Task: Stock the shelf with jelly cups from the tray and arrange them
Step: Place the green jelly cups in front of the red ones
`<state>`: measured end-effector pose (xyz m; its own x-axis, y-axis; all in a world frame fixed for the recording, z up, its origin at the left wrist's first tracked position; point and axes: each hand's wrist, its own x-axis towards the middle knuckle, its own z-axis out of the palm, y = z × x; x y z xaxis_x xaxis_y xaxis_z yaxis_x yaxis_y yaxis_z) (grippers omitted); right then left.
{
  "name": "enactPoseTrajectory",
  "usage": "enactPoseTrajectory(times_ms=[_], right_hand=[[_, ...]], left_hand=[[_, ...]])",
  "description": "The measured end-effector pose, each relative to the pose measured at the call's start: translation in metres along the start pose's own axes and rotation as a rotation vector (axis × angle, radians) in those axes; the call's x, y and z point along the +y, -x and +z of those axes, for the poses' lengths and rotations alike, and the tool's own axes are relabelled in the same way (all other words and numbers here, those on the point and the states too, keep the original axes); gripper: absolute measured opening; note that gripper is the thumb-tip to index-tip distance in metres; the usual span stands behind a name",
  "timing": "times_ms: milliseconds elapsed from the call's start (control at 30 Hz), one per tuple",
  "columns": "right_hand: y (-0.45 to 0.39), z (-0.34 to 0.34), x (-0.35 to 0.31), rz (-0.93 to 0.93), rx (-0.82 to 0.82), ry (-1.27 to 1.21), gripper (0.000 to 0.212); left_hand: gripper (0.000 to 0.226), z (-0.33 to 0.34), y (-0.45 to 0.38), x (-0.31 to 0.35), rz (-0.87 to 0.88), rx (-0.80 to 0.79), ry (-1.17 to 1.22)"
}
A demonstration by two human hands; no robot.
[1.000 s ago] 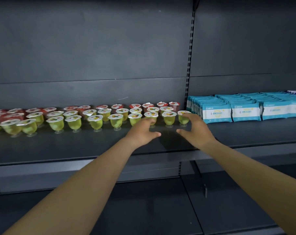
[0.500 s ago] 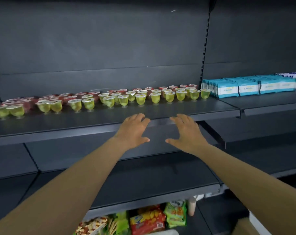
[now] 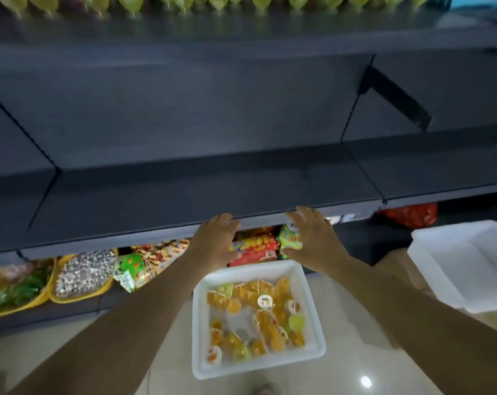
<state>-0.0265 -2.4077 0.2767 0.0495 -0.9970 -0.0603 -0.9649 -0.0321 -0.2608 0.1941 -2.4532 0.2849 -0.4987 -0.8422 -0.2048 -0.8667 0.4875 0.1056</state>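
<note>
both hands reach out over a white tray (image 3: 312,283) on the floor — the left hand (image 3: 213,240) and right hand (image 3: 312,240) have their fingers spread and relaxed, holding nothing. the tray holds a loose heap of jelly cups (image 3: 258,317), mostly orange, a few green. a dark shelf (image 3: 184,195) runs just beyond the fingertips. a row of green cups (image 3: 221,1) stands on the shelf above — blurred.

Dark grey metal shelving (image 3: 184,192) fills the upper view, its back panels (image 3: 184,109) dim and matte. On the lowest board, yellow woven baskets (image 3: 82,295) hold wrapped sweets beside red and orange snack packets (image 3: 254,249). The glossy cream tiled floor (image 3: 355,366) reflects a bright ceiling light (image 3: 365,382). An empty white foam tray (image 3: 466,266) sits at right.
</note>
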Motion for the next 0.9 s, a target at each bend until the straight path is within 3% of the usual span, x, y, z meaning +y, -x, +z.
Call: enactPoseTrajectory(times_ms=[200, 400, 800, 900], right_hand=[[0.001, 0.133, 0.038, 0.061, -0.218, -0.042, 0.08], [-0.006, 0.248, 0.074, 0.164, -0.357, -0.126, 0.076], [-0.081, 0.412, 0.098, 0.543, -0.468, -0.427, 0.08], [-0.087, 0.437, 0.094, 0.635, -0.475, -0.459, 0.067]], left_hand=[[0.069, 0.154, -0.001, -0.02, -0.169, -0.222, 0.182], [0.069, 0.273, -0.021, -0.04, -0.328, -0.305, 0.341], [0.074, 0.408, -0.124, -0.097, -0.372, -0.315, 0.378], [0.072, 0.427, -0.13, -0.1, -0.374, -0.328, 0.373]])
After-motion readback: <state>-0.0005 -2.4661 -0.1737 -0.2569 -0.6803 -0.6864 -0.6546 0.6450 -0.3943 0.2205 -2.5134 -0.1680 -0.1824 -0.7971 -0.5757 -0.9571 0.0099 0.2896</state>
